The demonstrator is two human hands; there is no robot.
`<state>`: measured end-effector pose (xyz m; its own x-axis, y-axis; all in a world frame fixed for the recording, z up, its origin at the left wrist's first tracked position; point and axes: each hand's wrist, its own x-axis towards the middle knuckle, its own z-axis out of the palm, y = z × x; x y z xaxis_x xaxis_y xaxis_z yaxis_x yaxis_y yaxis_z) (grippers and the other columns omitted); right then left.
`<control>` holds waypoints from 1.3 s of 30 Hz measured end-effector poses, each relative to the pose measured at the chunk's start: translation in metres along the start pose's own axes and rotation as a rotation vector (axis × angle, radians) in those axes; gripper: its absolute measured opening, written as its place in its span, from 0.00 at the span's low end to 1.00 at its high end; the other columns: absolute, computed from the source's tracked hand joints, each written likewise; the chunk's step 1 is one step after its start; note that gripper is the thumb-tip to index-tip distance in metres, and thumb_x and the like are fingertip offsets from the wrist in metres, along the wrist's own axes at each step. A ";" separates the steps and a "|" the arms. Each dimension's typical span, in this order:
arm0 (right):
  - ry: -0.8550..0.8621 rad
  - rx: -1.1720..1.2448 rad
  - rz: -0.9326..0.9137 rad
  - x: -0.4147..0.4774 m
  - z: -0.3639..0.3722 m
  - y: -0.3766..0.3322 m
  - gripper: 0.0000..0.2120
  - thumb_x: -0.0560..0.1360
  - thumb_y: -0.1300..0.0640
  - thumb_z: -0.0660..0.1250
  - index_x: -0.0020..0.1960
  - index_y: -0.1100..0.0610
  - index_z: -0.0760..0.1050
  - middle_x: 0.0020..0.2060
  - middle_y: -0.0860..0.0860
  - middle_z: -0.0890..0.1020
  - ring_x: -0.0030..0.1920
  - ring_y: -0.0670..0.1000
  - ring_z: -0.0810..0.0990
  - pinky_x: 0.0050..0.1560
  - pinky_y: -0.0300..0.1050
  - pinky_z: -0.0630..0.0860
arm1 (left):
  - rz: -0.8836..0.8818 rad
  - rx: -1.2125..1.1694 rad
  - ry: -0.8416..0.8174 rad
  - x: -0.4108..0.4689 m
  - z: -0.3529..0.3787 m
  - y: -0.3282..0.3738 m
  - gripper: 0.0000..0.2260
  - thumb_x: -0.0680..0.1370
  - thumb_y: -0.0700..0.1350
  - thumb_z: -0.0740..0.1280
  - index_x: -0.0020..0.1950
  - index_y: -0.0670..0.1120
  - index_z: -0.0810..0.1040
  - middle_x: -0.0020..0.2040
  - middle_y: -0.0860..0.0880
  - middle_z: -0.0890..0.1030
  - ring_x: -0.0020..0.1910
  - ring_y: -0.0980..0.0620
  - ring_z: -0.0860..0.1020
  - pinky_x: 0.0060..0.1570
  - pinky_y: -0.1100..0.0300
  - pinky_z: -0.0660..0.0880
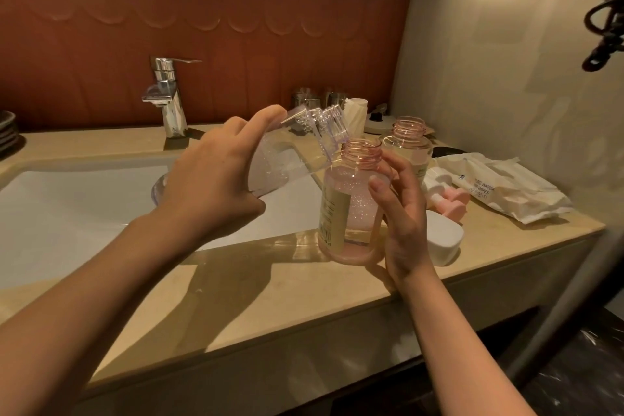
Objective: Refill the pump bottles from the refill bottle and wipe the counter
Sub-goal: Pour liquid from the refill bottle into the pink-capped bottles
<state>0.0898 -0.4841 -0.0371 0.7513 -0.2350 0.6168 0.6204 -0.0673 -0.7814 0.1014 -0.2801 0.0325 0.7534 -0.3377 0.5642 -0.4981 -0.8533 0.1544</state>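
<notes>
Pouring looks barely begun: the left grip (216, 176) wraps the tilted refill bottle (290, 159), its neck over the mouth of the near pump bottle (351, 206). The right grip (401, 213) clasps that bottle upright at the counter's (270, 297) front edge. Only a shallow layer shows inside (bubbles above it). The second pump bottle (408, 142) stands open behind, its level unclear. Pump heads (452, 201) lie loose by the wipes pack (506, 189), so recapping and wiping are not yet done. A white cap (442, 243) crowds the right grip.
</notes>
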 end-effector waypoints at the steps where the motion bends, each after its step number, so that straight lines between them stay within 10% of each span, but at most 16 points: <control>1: 0.000 0.001 -0.001 0.000 0.000 0.000 0.20 0.67 0.43 0.65 0.58 0.44 0.72 0.57 0.48 0.80 0.57 0.48 0.78 0.52 0.39 0.75 | 0.004 0.021 -0.001 0.001 -0.001 0.000 0.45 0.64 0.37 0.74 0.73 0.59 0.54 0.49 0.50 0.70 0.45 0.50 0.69 0.32 0.58 0.68; 39: 0.002 -0.006 -0.011 0.000 0.000 0.001 0.22 0.68 0.44 0.65 0.60 0.46 0.71 0.58 0.50 0.79 0.58 0.48 0.78 0.54 0.41 0.75 | 0.251 0.449 -0.079 0.039 -0.049 0.001 0.46 0.68 0.40 0.73 0.75 0.57 0.48 0.56 0.47 0.73 0.45 0.51 0.69 0.26 0.65 0.57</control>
<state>0.0905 -0.4840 -0.0375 0.7441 -0.2361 0.6250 0.6272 -0.0755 -0.7752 0.1093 -0.2743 0.0944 0.6733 -0.5680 0.4733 -0.4472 -0.8227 -0.3510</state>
